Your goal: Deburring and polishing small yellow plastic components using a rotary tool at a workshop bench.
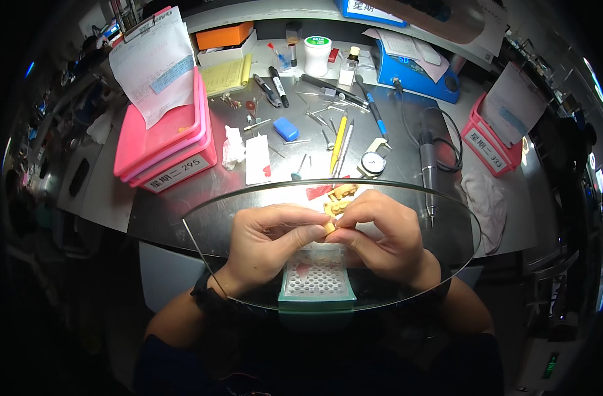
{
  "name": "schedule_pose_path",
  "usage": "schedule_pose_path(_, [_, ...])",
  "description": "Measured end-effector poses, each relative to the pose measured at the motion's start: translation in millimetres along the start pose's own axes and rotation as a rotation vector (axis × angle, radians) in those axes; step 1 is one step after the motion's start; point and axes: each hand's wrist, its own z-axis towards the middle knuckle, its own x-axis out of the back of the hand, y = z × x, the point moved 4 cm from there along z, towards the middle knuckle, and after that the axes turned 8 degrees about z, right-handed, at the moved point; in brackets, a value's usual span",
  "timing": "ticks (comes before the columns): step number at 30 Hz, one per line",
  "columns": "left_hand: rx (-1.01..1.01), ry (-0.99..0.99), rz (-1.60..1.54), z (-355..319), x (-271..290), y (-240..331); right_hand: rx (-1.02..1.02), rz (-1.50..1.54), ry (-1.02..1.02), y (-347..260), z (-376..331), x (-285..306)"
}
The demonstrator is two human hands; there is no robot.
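Note:
Both hands meet in the middle, seen through a clear curved shield (202,228). My left hand (265,241) pinches a small yellow, tooth-coloured block (329,228) between thumb and fingers. From the other side, my right hand (384,234) has its fingertips closed at the same block; whether they hold a second tiny part cannot be made out. Just beyond the fingertips lies a yellow dental model (343,192), partly covered by my right hand. A red piece (318,192) is beside it. Below the hands sits a perforated tray (318,282) with a greenish rim.
Farther back lie a yellow pencil (339,142), a dial gauge (373,163), a blue block (286,129) and several small tools. A corded handpiece (427,165) rests at right near a white cloth (484,208). Pink boxes (163,148) stand left, another pink box (489,148) right.

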Motion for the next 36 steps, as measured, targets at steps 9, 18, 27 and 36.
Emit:
schedule_pose_path(9, [-0.419, -0.041, 0.791, 13.2, 30.1, 26.8, -0.52, -0.195, 0.204, 19.3, 22.0, 91.7])
schedule_pose_path(18, [-0.339, -0.098, 0.954, 15.5, 23.0, 14.8, -0.922, -0.722, 0.223, 59.0, -8.8, 133.1])
schedule_pose_path(27, [-0.21, -0.048, 0.612, 40.7, 37.7, 64.1, -0.795, 0.291, 0.431, 54.2, 32.3, 126.6])
schedule_pose_path(36, [0.085, -0.533, 0.493, 149.8, -13.4, 41.1, -0.206, 1.477, 0.3, 61.2, 118.9, 94.5])
